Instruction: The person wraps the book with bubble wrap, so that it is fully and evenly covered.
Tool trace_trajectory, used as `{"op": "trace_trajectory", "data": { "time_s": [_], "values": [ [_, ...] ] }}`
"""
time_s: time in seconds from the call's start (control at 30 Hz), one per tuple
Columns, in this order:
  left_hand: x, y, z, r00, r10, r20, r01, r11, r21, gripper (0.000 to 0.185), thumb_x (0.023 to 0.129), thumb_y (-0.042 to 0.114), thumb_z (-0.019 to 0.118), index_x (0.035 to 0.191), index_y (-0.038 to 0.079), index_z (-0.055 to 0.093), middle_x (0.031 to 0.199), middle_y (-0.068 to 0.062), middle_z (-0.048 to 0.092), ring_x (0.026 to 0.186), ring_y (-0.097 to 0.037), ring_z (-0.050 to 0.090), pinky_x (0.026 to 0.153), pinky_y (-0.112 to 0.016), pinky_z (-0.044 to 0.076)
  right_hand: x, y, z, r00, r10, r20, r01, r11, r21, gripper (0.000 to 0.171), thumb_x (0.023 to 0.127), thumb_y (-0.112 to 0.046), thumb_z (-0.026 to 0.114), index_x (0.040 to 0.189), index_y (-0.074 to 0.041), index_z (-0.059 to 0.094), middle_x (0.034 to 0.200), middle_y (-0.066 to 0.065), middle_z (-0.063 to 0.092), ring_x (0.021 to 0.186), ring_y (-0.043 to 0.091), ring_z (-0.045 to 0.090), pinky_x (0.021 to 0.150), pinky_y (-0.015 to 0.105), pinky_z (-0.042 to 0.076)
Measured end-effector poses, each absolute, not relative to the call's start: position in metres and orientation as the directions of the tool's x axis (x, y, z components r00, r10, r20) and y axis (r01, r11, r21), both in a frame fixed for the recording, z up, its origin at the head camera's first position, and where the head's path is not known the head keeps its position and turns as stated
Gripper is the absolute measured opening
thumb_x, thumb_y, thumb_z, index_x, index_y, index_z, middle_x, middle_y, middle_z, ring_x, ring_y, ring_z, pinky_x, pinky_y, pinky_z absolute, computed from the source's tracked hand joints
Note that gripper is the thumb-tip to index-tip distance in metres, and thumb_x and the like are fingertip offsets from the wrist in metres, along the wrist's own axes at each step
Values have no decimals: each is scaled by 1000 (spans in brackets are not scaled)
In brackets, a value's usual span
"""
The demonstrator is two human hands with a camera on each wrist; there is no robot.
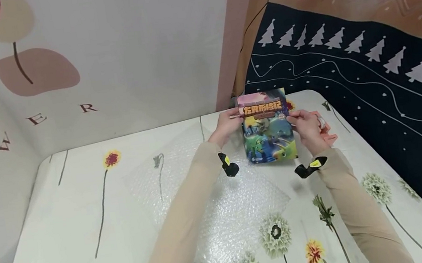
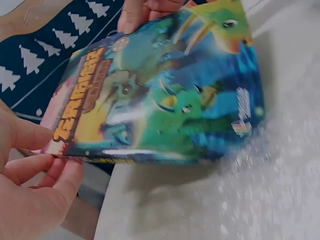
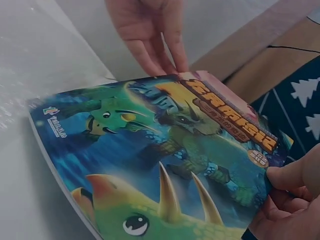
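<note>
A glossy dinosaur picture book (image 1: 269,135) with orange title lettering is held between the two hands, cover facing up. My left hand (image 1: 227,125) pinches its left edge near the title, thumb on the cover and fingers beneath, as the left wrist view shows. The right hand (image 1: 306,128) pinches the opposite edge, its thumb (image 3: 292,172) on the cover. Seen from the left wrist, the book (image 2: 165,100) is tilted, with a shadow on the table below. Bubble wrap (image 1: 236,203) lies flat on the table, left of and nearer than the book.
An orange object (image 1: 330,139) with a white round part sits just behind the right hand, partly hidden. The table (image 1: 81,210) has a white flowered cover. A pale printed curtain (image 1: 145,60) stands at the back, a dark tree-patterned cloth (image 1: 348,78) along the right.
</note>
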State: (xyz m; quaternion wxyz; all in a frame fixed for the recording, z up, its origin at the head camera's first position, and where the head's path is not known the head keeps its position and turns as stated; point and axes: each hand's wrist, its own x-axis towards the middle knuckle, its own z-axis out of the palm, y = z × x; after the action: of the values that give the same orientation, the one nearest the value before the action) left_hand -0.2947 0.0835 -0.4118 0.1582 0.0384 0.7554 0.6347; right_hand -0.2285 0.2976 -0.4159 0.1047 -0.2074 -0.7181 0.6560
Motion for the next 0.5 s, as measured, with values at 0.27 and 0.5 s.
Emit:
{"op": "trace_trajectory", "data": {
  "time_s": [0.27, 0.5],
  "values": [
    [-286, 101, -393, -971, 195, -138, -122, 89, 988, 39, 88, 4, 62, 127, 5, 58, 120, -8, 60, 106, -19, 58, 87, -27, 49, -247, 356, -425, -902, 423, -91, 109, 20, -994, 4, 85, -10, 69, 86, -12, 65, 96, -1, 62, 79, 12, 60, 66, 25, 51],
    [-273, 110, -383, -985, 141, -101, -84, 120, 989, 33, 84, 3, 66, 117, 4, 64, 107, -7, 64, 95, -17, 60, 78, -24, 52, -220, 366, -416, -900, 396, -182, 195, -9, -981, 8, 86, -18, 69, 92, -15, 66, 91, -1, 62, 75, 13, 59, 62, 28, 50]
  ]
}}
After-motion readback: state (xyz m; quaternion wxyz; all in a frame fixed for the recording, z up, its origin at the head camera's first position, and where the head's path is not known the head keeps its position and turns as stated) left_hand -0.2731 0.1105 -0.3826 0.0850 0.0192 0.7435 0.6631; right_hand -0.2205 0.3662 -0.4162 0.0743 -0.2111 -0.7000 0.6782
